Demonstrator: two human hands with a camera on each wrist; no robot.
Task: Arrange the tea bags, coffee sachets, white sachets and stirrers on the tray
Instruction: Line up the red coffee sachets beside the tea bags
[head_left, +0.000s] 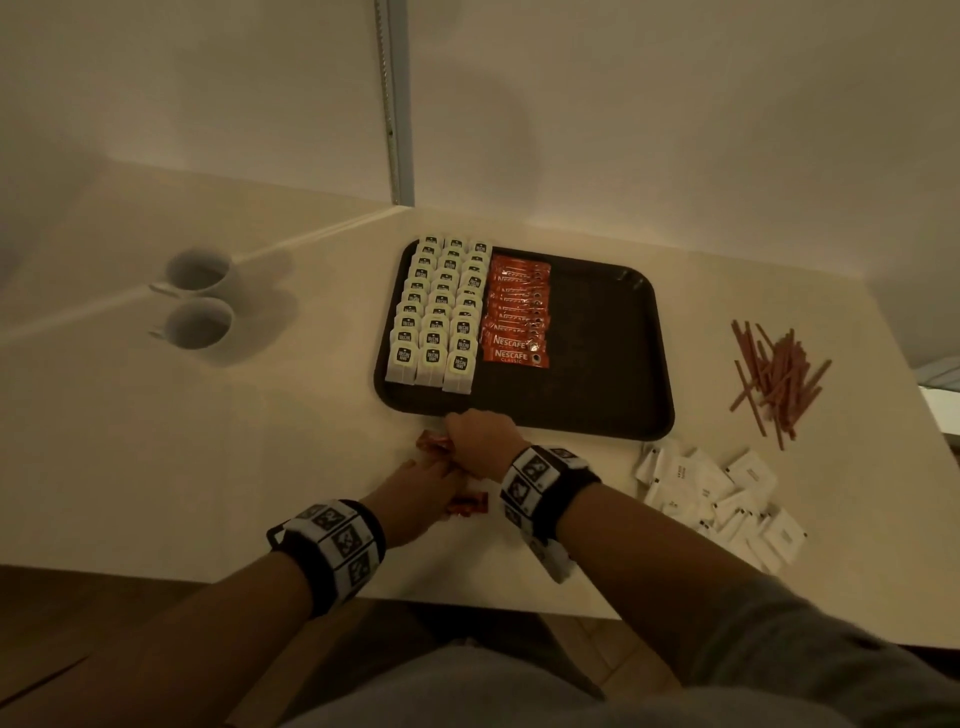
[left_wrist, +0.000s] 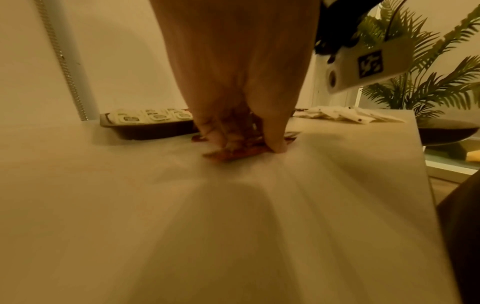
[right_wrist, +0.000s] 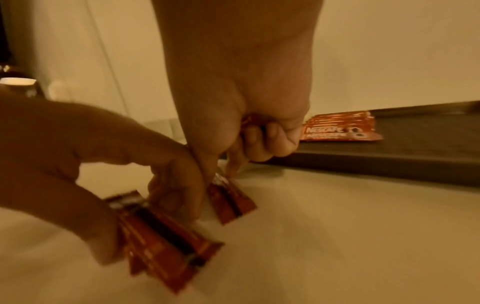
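Coffee sachets (head_left: 517, 312) are the step in hand. From the head view one overlapping red column sits on the dark tray (head_left: 613, 364) beside three neat columns of tea bags (head_left: 439, 317), and the tray's right half is bare. Both hands work a small loose bunch of red sachets on the table (head_left: 208, 441) just off the tray's near edge. The left hand (head_left: 415, 499) reaches in low from the near side, and the right hand (head_left: 480, 441) is knuckles-up, almost touching the tray rim. White sachets (head_left: 722, 499) are heaped toward the near right corner, stirrers (head_left: 779, 374) scattered by the right edge, two white mugs (head_left: 200, 301) off to the left.

Left wrist view: pretty blurry, fingertips (left_wrist: 278, 147) pressed down onto sachets flat on the table. A potted palm (left_wrist: 420, 61) shows behind.

Right wrist view: the left grip is pinched around a fanned bundle of sachets (right_wrist: 161, 236), while the right one is curled tight on one or two more, with another sachet (right_wrist: 230, 200) lying under its fingers.

My guess is the next move needs the bunch squared up, then laid as a second column beside the first without nudging it.
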